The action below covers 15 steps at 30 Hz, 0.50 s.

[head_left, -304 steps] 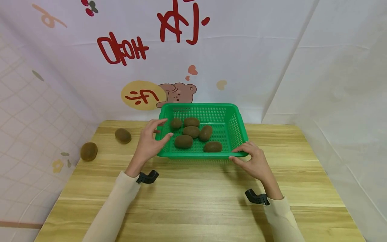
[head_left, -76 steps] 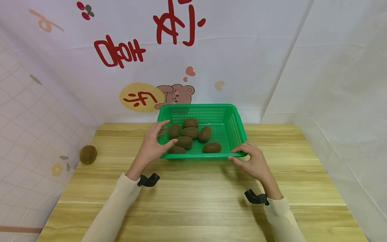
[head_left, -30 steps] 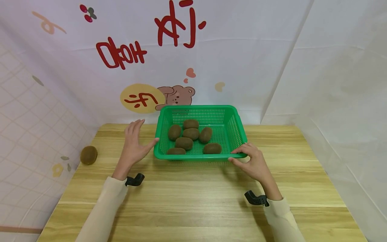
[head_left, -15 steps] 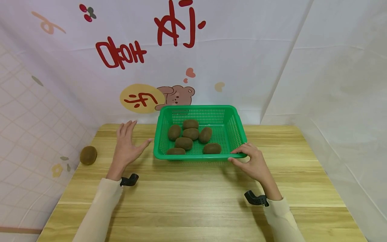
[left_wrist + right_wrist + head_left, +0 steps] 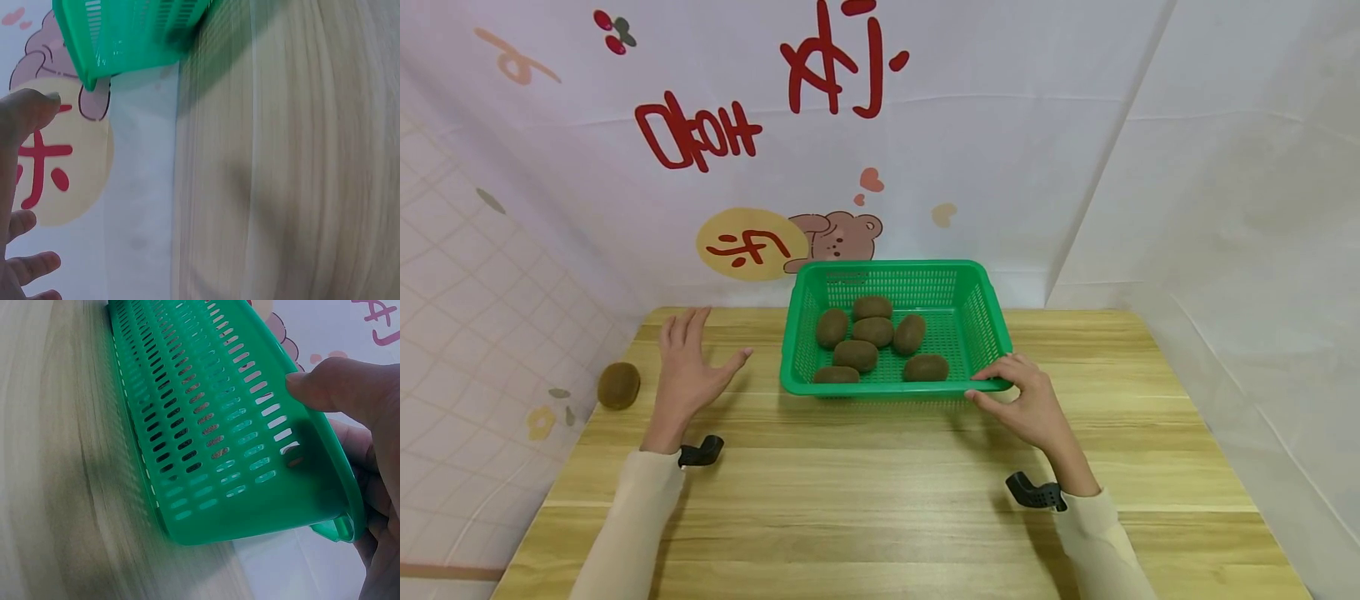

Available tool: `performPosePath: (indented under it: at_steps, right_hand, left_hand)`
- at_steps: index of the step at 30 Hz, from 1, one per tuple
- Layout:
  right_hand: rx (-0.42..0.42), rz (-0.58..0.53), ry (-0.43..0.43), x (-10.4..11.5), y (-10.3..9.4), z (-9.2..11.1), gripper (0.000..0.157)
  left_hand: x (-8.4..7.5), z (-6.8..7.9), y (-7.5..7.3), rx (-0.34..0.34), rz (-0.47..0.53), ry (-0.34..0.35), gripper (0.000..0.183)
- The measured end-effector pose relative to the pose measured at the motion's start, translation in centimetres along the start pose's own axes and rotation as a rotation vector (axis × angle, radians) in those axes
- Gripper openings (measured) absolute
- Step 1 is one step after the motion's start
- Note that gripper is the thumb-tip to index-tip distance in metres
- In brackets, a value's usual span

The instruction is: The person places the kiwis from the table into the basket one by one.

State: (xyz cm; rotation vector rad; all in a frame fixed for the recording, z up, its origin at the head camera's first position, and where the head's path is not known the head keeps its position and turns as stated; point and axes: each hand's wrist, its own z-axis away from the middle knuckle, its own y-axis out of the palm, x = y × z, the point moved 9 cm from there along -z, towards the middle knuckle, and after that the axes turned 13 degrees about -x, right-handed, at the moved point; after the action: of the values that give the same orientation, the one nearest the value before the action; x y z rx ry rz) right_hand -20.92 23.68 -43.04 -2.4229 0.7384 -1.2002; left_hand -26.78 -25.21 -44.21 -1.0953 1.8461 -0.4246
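A green plastic basket (image 5: 898, 388) with slotted walls stands at the back of the table, several brown kiwis (image 5: 873, 332) lying in its left and middle part. My right hand (image 5: 1022, 398) pinches the basket's near right corner, thumb outside and fingers over the rim; the right wrist view shows the thumb (image 5: 337, 384) against the wall. Left of the basket, my left hand (image 5: 688, 371) hovers over the table with fingers spread and nothing in it. One more kiwi (image 5: 619, 385) lies at the table's left edge, a little to the left of that hand.
The wooden table (image 5: 865, 500) ends at a white printed cloth (image 5: 1000, 150) hanging right behind the basket. Cloth walls also flank the table on the left and right. Each wrist carries a black camera mount (image 5: 702, 451).
Over ten seconds, the kiwi behind the left hand went into the basket. Since then my left hand has left the basket and moved left towards the last table kiwi. The right hand stays put.
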Motion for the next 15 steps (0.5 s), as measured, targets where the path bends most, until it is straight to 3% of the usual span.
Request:
performPosePath:
  at_steps: [7,15]
  right_hand:
    - [0.001,-0.002,0.008,-0.1,0.0,0.0,0.021]
    - [-0.004,-0.012,0.004,-0.2,0.1,0.0,0.022]
  left_hand:
    - [1.5,0.1,-1.4,-0.023,-0.014,-0.023,0.094]
    - [3.4,0.8,-2.9,-0.012,-0.038,-0.102,0.096]
